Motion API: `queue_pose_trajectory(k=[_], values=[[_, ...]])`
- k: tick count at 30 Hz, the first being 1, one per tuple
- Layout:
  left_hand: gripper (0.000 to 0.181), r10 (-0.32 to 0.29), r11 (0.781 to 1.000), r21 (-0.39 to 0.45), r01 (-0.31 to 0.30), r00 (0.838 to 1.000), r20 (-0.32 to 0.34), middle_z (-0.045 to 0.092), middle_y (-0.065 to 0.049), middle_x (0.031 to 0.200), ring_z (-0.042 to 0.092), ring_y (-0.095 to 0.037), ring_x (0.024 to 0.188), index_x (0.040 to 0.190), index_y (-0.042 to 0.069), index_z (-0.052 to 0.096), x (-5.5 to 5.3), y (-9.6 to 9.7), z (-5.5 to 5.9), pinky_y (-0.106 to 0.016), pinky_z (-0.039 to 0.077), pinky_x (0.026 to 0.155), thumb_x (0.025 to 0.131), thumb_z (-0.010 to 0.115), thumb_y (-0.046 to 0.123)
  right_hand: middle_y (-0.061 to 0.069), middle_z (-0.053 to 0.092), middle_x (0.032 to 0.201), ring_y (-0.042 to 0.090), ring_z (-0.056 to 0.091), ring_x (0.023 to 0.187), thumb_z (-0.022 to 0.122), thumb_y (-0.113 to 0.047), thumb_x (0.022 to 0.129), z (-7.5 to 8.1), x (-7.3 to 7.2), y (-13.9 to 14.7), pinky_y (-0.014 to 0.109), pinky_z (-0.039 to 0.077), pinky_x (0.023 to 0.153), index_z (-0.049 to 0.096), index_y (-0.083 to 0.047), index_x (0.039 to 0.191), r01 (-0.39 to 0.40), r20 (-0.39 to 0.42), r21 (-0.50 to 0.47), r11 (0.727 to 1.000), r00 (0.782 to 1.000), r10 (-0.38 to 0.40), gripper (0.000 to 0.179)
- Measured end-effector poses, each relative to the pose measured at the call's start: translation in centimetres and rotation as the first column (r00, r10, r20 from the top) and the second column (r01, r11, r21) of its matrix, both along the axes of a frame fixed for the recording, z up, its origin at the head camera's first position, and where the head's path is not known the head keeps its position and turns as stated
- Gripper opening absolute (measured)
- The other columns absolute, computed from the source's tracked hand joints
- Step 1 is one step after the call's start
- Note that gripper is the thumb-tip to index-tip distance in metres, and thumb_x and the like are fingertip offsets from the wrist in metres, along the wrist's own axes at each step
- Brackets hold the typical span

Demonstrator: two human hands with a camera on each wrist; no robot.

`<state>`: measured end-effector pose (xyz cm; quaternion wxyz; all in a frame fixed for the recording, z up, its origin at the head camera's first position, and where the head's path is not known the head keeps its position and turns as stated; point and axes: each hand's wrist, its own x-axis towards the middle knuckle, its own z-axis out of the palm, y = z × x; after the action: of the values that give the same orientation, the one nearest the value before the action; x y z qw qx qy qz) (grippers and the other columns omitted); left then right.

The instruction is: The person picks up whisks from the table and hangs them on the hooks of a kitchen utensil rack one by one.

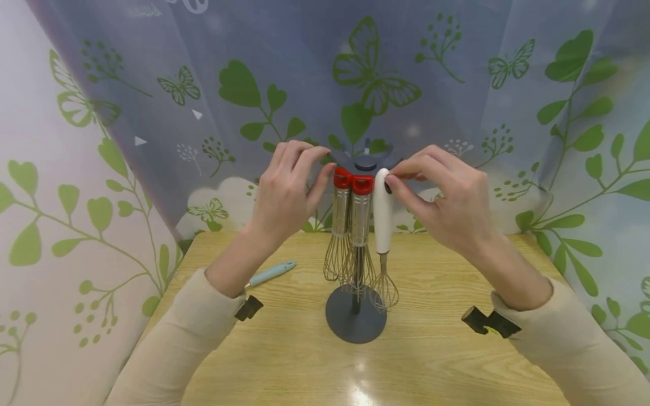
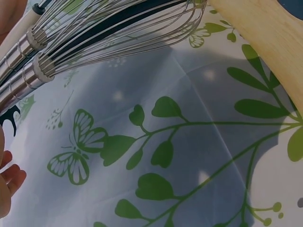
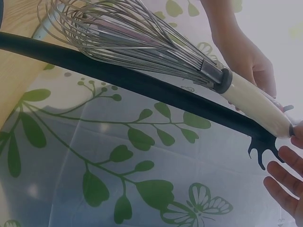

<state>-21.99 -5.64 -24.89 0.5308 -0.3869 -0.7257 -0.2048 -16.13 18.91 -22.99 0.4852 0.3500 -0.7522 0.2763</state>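
Note:
A dark whisk stand (image 1: 356, 316) stands upright on the table, its round base down and its hooks at the top. Two whisks with steel handles and red ends, a left one (image 1: 341, 211) and a middle one (image 1: 361, 217), hang from it. On the right hangs a smaller whisk with a white handle (image 1: 382, 217). My right hand (image 1: 447, 192) pinches the top end of that white handle between thumb and finger. Beside the left red end is my left hand (image 1: 286, 192), its thumb and forefinger apart; whether it touches the end cannot be told. Stand hooks (image 3: 263, 147) show near my right fingers.
A light blue handle (image 1: 272, 273) lies on the wooden table (image 1: 264, 349) left of the stand, partly hidden by my left forearm. A patterned curtain (image 1: 299, 34) with green leaves and butterflies hangs close behind the stand.

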Motion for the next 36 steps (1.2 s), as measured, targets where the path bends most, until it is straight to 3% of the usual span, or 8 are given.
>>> queue_pose_trajectory(k=[8,20,36], values=[[0.021,-0.024,0.998,0.057,0.026,0.999,-0.036,0.067,-0.019,0.100,0.061,-0.036,0.091,0.111,-0.002,0.070,0.7,-0.5,0.1,-0.042,0.056,0.079,0.098,0.074,0.014,0.010,0.072,0.081,0.025,0.070,0.069,0.071,-0.026,0.101,-0.1,0.0,0.0,0.007,0.047,0.080,0.076,-0.005,0.090,0.001,-0.009,-0.002,1.000,1.000,-0.001,0.025],[0.019,-0.101,0.990,0.087,0.113,0.987,-0.127,0.067,-0.019,0.096,0.060,-0.035,0.088,0.106,-0.003,0.070,2.1,0.0,0.0,-0.042,0.056,0.076,0.092,0.073,0.009,0.010,0.072,0.081,0.024,0.070,0.068,0.070,-0.027,0.103,-0.3,0.0,0.0,0.006,0.047,0.081,0.075,-0.003,0.090,0.000,-0.009,-0.002,1.000,1.000,-0.001,0.028],[0.017,-0.042,0.998,0.046,0.049,0.991,-0.130,0.066,-0.017,0.096,0.062,-0.035,0.090,0.098,0.000,0.072,2.5,0.8,0.4,-0.041,0.058,0.079,0.093,0.077,0.015,0.010,0.073,0.080,0.024,0.071,0.067,0.077,-0.013,0.095,-0.3,0.1,-0.1,0.021,0.054,0.072,0.076,-0.003,0.091,0.021,-0.024,0.011,1.000,1.000,-0.021,0.010]])
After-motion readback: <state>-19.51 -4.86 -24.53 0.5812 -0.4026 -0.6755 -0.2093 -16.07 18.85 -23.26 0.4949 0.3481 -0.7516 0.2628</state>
